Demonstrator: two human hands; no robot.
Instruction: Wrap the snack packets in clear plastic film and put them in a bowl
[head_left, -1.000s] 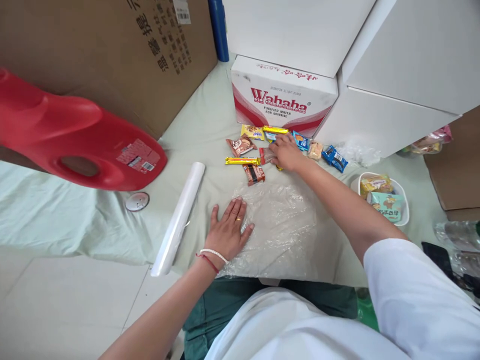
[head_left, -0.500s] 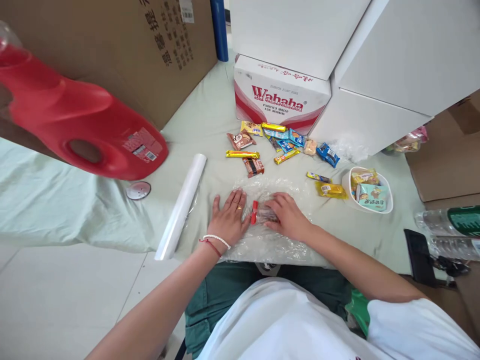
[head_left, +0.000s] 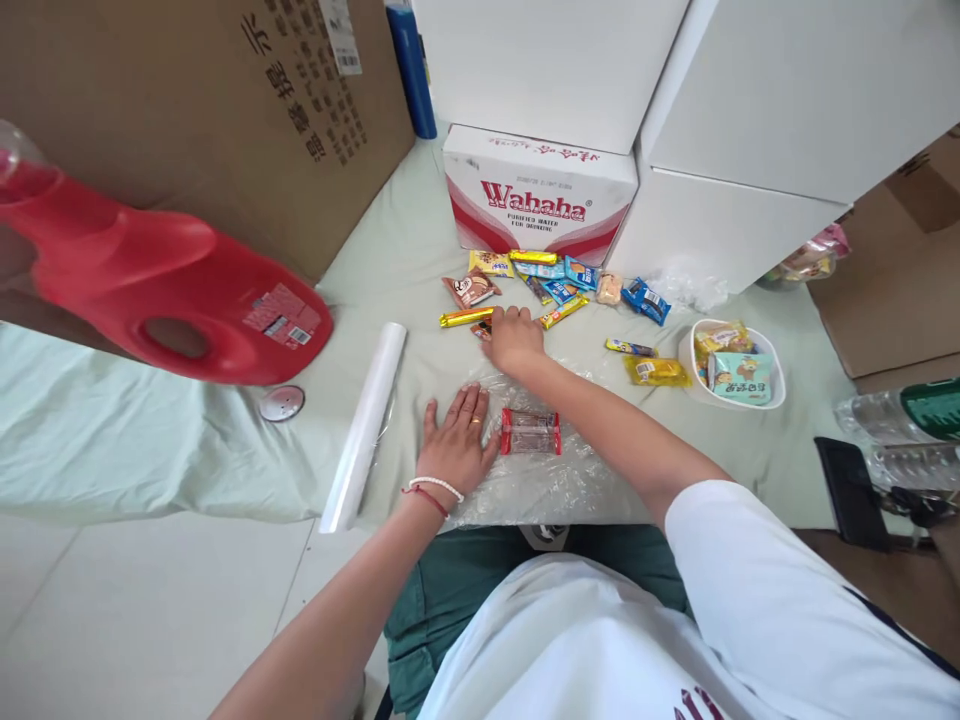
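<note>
My left hand (head_left: pixel 457 438) lies flat with its fingers stretched on the left part of a sheet of clear plastic film (head_left: pixel 517 492). Just right of its thumb, on the film, rests a snack packet with red ends and a clear middle (head_left: pixel 531 432). Farther up the table, my right hand (head_left: pixel 516 340) is closed over a brown-and-red snack packet (head_left: pixel 482 328), which it mostly hides. Beside those fingers lies a yellow snack bar (head_left: pixel 465 317). A brown snack packet (head_left: pixel 471 289) sits just beyond.
A white roll of film (head_left: pixel 365 425) lies left of my hands. More small snacks (head_left: pixel 559 290) lie before the Wahaha box (head_left: pixel 540 195). At right stands a white tub (head_left: pixel 776 385) of snacks, with a black phone (head_left: pixel 850 490) farther right. A red jug (head_left: pixel 180 290) leans in at left.
My right hand has let go of the red-ended packet and moved forward to the brown-and-red packet. My left hand has stayed flat on the film. The view has shifted slightly.
</note>
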